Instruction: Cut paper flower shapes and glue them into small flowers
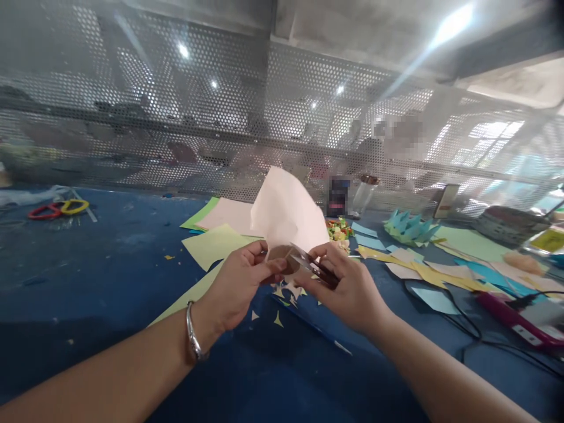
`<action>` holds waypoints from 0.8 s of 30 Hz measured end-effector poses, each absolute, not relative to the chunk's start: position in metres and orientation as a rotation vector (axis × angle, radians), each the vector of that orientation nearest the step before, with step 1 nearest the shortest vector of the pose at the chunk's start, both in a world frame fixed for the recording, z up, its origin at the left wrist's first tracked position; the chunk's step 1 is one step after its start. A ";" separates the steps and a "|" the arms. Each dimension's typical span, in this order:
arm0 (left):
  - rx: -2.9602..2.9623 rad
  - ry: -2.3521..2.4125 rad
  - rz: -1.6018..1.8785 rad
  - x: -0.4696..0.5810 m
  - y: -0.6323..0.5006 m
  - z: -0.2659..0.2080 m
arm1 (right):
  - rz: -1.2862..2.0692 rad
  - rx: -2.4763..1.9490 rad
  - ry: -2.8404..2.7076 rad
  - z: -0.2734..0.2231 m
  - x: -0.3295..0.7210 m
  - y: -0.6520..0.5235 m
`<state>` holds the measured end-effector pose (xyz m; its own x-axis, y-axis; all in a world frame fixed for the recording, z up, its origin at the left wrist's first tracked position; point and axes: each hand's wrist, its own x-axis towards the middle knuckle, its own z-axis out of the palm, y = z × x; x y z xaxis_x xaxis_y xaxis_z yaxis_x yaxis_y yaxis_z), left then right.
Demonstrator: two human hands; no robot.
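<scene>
Head view: the left hand [240, 285] pinches the lower edge of a pale pink paper sheet [291, 211], positioned above the blue bench [127, 264]. The right hand [348, 288] grips metal scissors [308, 262], blades at that edge; blade contact cannot be determined. Paper scraps [278, 319] lie below the hands.

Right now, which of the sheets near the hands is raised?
The pale pink sheet held upright in the left hand; the pale yellow sheet and the other pink sheet, both to its left, lie on the blue table.
</scene>
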<state>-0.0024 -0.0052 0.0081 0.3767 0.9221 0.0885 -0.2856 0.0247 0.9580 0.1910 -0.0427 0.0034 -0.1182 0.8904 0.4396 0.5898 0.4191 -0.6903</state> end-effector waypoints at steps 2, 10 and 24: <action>1.167 0.687 1.030 0.001 -0.008 0.008 | 0.430 -1.231 -1.844 0.001 0.190 -0.042; 1.087 0.618 1.016 0.006 -0.015 0.011 | 0.456 -1.204 -1.872 0.000 0.191 -0.041; 1.139 0.617 0.992 0.004 -0.013 0.009 | 0.417 -1.208 -1.894 0.001 0.194 -0.040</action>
